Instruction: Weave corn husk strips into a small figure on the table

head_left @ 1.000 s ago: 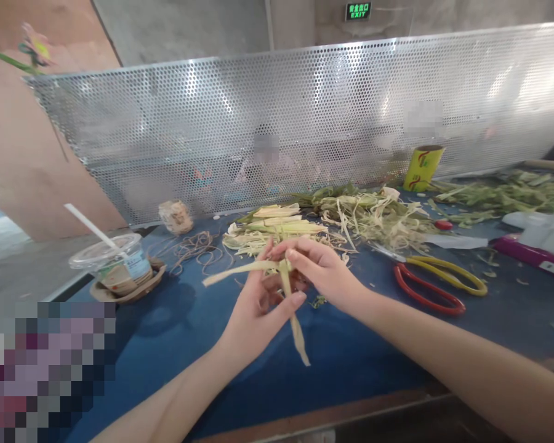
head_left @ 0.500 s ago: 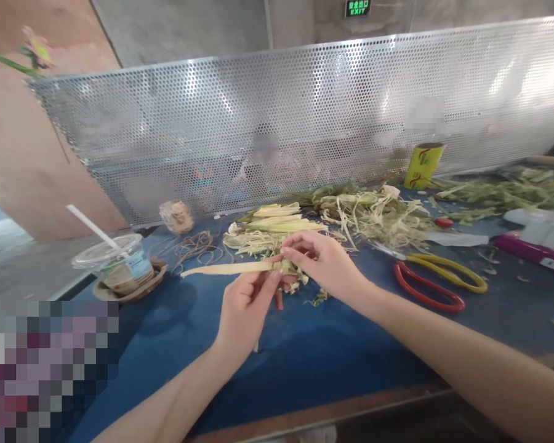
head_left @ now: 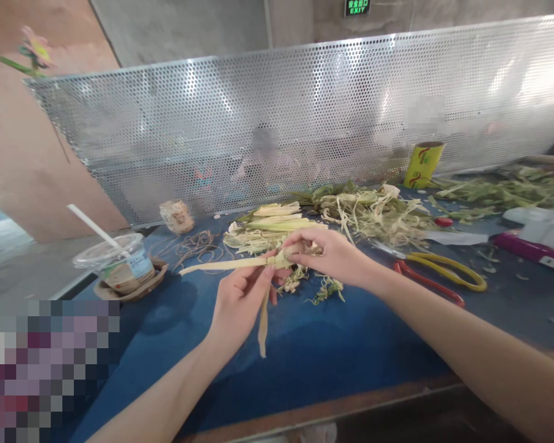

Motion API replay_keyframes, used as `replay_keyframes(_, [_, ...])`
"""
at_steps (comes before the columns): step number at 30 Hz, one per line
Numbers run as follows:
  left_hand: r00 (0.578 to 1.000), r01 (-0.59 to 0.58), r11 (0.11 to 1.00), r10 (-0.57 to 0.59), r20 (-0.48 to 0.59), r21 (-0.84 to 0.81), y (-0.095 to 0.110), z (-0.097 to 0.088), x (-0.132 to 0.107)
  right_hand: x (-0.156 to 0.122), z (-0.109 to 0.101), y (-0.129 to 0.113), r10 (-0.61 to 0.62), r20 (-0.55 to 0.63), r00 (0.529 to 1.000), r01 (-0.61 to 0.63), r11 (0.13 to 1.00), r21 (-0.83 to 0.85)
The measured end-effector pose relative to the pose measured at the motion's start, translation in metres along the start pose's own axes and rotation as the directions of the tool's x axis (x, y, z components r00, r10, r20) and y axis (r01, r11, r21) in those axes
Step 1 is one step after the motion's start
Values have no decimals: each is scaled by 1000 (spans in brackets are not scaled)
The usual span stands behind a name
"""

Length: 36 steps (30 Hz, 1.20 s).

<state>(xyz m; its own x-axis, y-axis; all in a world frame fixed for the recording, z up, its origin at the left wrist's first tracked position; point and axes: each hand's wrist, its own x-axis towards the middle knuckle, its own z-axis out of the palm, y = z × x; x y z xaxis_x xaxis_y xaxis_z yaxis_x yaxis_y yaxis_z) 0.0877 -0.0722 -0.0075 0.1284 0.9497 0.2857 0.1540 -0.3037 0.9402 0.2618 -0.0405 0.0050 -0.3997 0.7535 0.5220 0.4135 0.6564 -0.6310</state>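
Observation:
Over the blue table mat, my left hand (head_left: 242,295) pinches a pale plant-leaf strip (head_left: 226,266) where it joins a small folded leaf piece (head_left: 284,255). The long end of the strip points left, and a second strip (head_left: 263,332) hangs down below the fingers. My right hand (head_left: 335,257) is closed on the right side of the same piece, thumb and fingers pressed together. Part of the fold is hidden behind the fingers. Just behind the hands lies a bundle of cut pale leaf strips (head_left: 277,223). Green scraps (head_left: 327,290) lie below the right hand.
Scissors (head_left: 447,271) with red and yellow handles lie at right, partly behind my forearm. A plastic cup (head_left: 129,267) with a straw stands at left, beside tangled twine (head_left: 196,246). Leaf heaps (head_left: 373,212), a yellow container (head_left: 425,165) and a perforated metal screen (head_left: 281,111) are behind.
My right hand has shifted slightly right and turned, showing more of the folded piece. The second strip now hangs lower and in plain view. My left hand has moved a little left.

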Motion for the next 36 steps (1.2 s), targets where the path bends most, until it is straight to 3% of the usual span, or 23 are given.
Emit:
replay_keyframes(3, [997, 71, 987, -66, 41, -146, -3, 2, 2, -1, -5, 0, -185, -17, 983, 177, 963, -205])
replay_keyframes(6, [990, 125, 970, -108, 87, -208, -8, 3, 3, -6, -5, -4, -314, -21, 949, 279, 872, -403])
replay_keyframes(10, [977, 190, 943, -155, 143, -275, -12, 3, 4, -12, -3, -8, -521, 21, 853, 406, 638, -654])
replay_keyframes(14, [954, 253, 916, -182, 238, -312, -9, 2, 3, -13, -9, -5, -659, 49, 751, 458, 466, -757])
replay_keyframes(16, [948, 248, 917, -163, 273, -313, -5, 0, 3, -12, -13, -2, -653, 44, 756, 441, 459, -772])
replay_keyframes(18, [947, 219, 932, -132, 291, -290, -3, -3, 4, -10, -15, 1, -609, 20, 793, 404, 501, -765])
replay_keyframes(21, [966, 157, 945, -86, 244, -288, -1, -8, 5, -9, -11, 1, -547, -65, 834, 349, 616, -707])
replay_keyframes(25, [986, 133, 946, -96, 138, -297, -1, -12, 7, -10, 1, -8, -492, -200, 847, 320, 773, -548])
replay_keyframes(27, [990, 119, 954, -93, 106, -277, -1, -13, 7, -11, 7, -11, -446, -123, 887, 330, 796, -508])
replay_keyframes(29, [995, 85, 967, -69, 74, -239, -1, -14, 7, -11, 11, -12, -407, 39, 913, 363, 763, -534])
replay_keyframes(31, [997, 54, 982, -45, 56, -181, -1, -16, 7, -10, 13, -10, -391, 149, 908, 400, 707, -583])
replay_keyframes(36, [997, 79, 995, -78, 22, -67, 0, -19, 7, -6, 5, -6, -386, 295, 874, 482, 608, -631])
